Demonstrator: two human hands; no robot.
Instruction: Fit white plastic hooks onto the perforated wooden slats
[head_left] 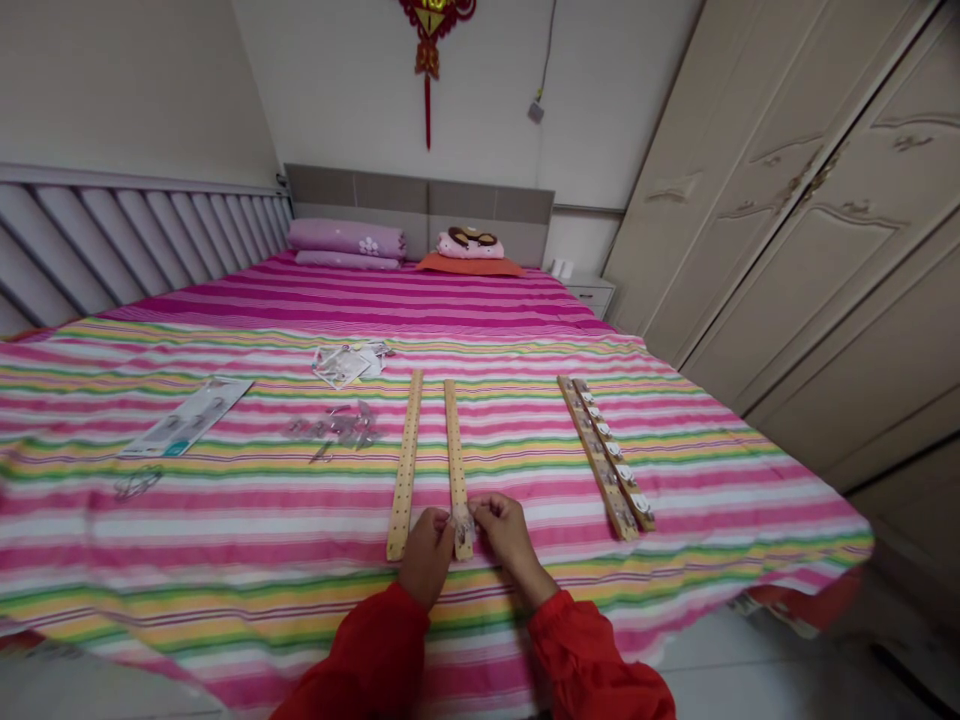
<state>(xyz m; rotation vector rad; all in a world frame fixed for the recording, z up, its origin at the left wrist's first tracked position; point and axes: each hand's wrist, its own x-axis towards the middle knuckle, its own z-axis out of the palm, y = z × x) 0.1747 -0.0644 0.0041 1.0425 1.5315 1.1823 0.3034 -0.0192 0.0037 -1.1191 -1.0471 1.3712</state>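
At the near end of a perforated wooden strip (454, 450), a small clear plastic packet (463, 524) lies across the wood. My left hand (430, 552) pinches at its left side, fingers closed. From the right, my right hand (501, 526) has thumb and forefinger closed at its other edge. What is inside the packet is too small to make out. Just left of my left hand lies a second perforated wooden strip (406, 470), bare along its length.
Two more strips (600, 455) at right carry a row of small fittings. Loose clear packets (349, 425), white cards (349, 363), a long blister pack (187, 417) and a thin wire-like bundle (138, 481) lie at left on the striped bedcover (262, 540). Wardrobes (810, 230) stand at right.
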